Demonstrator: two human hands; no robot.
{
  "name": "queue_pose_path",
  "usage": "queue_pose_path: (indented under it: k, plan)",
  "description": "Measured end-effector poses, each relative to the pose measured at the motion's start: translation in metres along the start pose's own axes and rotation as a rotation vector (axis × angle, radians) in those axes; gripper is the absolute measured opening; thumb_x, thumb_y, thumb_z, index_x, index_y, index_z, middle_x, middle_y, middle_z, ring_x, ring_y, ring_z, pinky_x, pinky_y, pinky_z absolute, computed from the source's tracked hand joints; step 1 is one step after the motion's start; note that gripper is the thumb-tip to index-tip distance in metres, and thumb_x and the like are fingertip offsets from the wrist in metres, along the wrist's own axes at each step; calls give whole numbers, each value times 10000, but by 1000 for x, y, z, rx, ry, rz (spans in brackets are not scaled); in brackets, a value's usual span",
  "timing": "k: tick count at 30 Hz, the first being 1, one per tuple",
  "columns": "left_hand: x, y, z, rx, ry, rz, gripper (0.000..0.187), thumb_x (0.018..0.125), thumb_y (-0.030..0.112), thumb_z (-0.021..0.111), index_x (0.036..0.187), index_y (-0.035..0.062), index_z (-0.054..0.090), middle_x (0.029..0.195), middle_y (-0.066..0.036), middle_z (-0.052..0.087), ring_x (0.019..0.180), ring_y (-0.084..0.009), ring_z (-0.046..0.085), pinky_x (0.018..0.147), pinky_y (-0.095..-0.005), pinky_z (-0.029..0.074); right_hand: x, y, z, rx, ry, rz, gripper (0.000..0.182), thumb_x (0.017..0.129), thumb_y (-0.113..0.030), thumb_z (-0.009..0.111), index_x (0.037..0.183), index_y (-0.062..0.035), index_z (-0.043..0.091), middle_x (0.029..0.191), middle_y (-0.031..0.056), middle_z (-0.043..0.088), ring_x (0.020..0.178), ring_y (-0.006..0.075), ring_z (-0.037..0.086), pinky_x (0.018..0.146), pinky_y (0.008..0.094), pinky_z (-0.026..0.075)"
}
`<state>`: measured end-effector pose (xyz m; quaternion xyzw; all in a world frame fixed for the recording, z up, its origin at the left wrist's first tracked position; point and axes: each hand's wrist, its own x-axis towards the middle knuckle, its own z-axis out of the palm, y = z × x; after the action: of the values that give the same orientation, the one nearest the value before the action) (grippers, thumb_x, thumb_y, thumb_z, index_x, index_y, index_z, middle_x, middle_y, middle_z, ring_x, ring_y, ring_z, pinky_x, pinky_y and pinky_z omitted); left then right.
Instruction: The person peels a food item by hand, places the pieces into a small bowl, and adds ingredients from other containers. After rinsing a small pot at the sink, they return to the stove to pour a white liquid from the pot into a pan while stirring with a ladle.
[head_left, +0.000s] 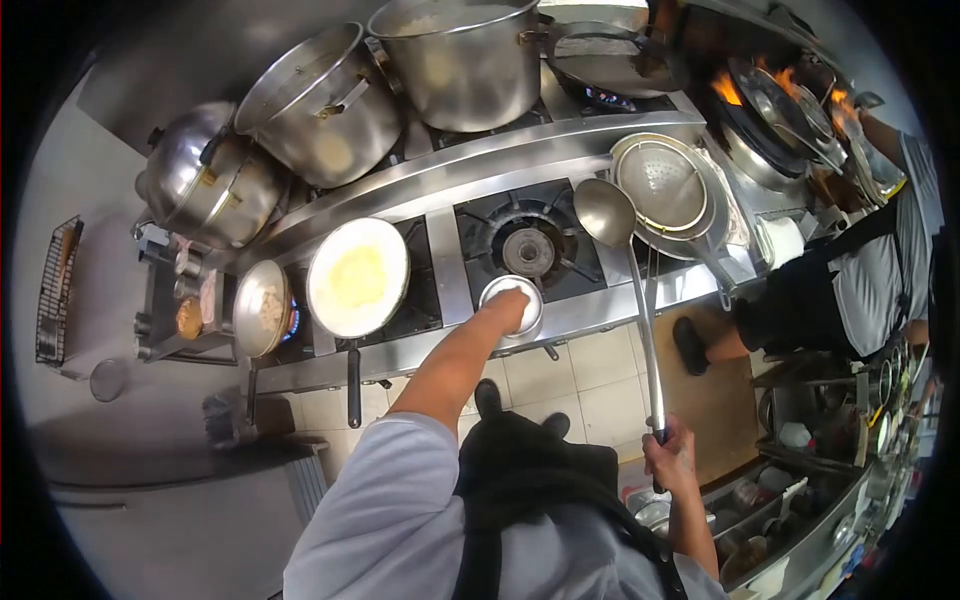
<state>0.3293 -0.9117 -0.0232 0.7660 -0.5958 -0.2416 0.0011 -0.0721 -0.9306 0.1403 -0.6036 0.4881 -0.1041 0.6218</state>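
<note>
My left hand (513, 308) reaches down into a small white-lined round container (535, 322) at the front edge of the stove. Its fingers look bunched together, and whatever is between them is hidden. My right hand (672, 456) is wrapped round the dark grip of a long-handled steel ladle (606, 212), whose bowl is raised near the bare burner (530, 248). Left of the container, a frying pan (352, 392) holds a pale layer with a yellow middle (357, 277). Beyond it, a smaller pan (251, 391) with pale pieces (268, 308) sits over a blue flame.
Large steel pots (455, 75) line the raised back ledge, beside a dark pan (615, 65) over a flame. Stacked strainers (660, 185) stand right of the burner. Farther right, tall flames (727, 90) rise around a wok, near another person (880, 280).
</note>
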Motion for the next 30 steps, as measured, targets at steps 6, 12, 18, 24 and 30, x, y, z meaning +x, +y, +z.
queue_pose_path:
  k: [6, 12, 18, 24, 30]
  plan:
    - [7, 3, 5, 2, 14, -60, 242, 730, -14, 583, 957, 26, 657, 1079, -213, 630, 1040, -364, 602, 889, -414, 492, -14, 9, -8, -46, 38, -8, 202, 810, -62, 612, 987, 8, 544, 575, -9, 506, 401, 74, 470, 380, 249, 377]
    - [4, -2, 8, -49, 103, -50, 256, 735, -29, 544, 946, 30, 676, 1060, -218, 636, 1025, -372, 607, 906, -432, 475, -19, 31, -17, -75, 56, -59, 217, 802, -71, 621, 990, 16, 555, 598, -12, 503, 426, 70, 470, 398, 252, 380]
    - [-5, -19, 9, -245, 291, -24, 305, 675, -38, 618, 916, 106, 737, 941, -201, 671, 910, -359, 638, 842, -409, 502, -25, 9, -16, -52, 16, -8, 238, 811, -80, 622, 1017, 18, 555, 613, -10, 497, 437, 74, 462, 418, 252, 373]
    - [-17, -16, -9, -197, 126, 51, 433, 663, -43, 640, 1058, 125, 700, 1069, -199, 645, 1017, -334, 617, 908, -378, 482, -15, 14, -15, -71, -12, -43, 260, 817, -90, 624, 1040, 18, 545, 636, -1, 505, 447, 79, 465, 421, 252, 372]
    - [-17, -2, -8, 23, -47, 91, 564, 669, 15, 680, 1215, 133, 598, 1311, -220, 477, 1175, -370, 520, 992, -419, 440, -4, 28, -14, -55, -44, -63, 252, 804, -69, 623, 1027, 16, 541, 618, -1, 496, 462, 75, 468, 423, 249, 371]
